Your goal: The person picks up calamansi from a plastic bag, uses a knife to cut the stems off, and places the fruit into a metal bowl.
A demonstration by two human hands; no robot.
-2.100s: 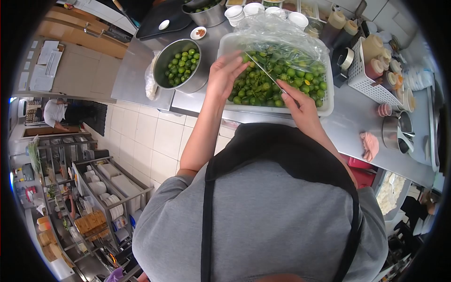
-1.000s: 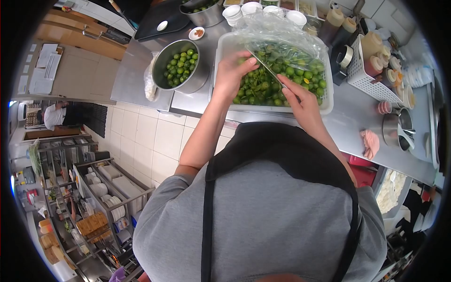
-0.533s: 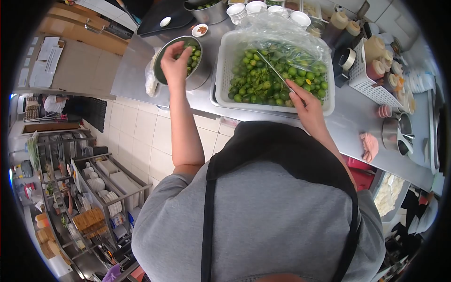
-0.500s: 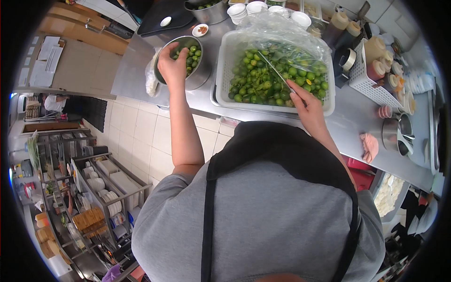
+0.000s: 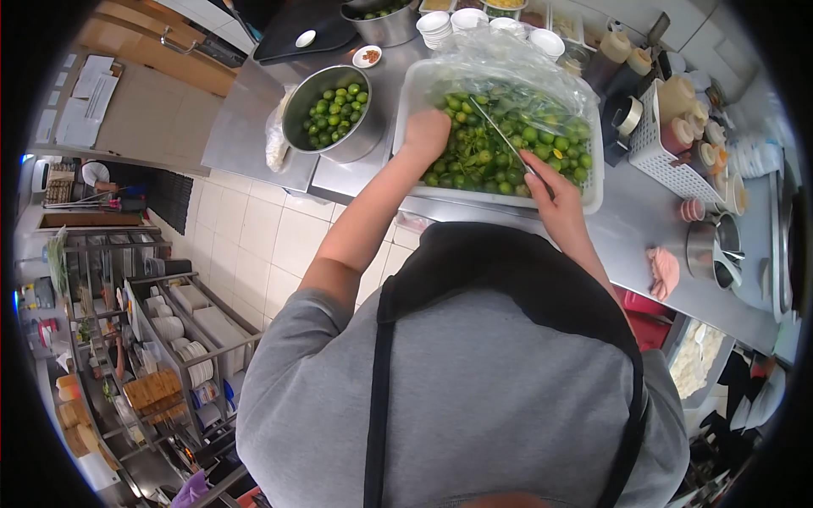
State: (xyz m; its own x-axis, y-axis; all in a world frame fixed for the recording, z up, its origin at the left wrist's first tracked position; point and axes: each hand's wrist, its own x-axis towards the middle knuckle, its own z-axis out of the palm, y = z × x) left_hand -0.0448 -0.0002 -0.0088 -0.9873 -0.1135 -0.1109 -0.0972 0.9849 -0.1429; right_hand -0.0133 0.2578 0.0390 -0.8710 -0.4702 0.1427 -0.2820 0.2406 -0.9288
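While left hand (image 5: 426, 134) curls among limes (image 5: 542, 135) in white basket (image 5: 593, 201), grip unclear, right hand (image 5: 555, 190) grips thin metal blade (image 5: 500, 131).

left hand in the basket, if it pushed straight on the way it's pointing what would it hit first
Most likely the green limes heaped right ahead of the left hand inside the white basket. The thin blade held by the right hand crosses further on, though depth is unclear.
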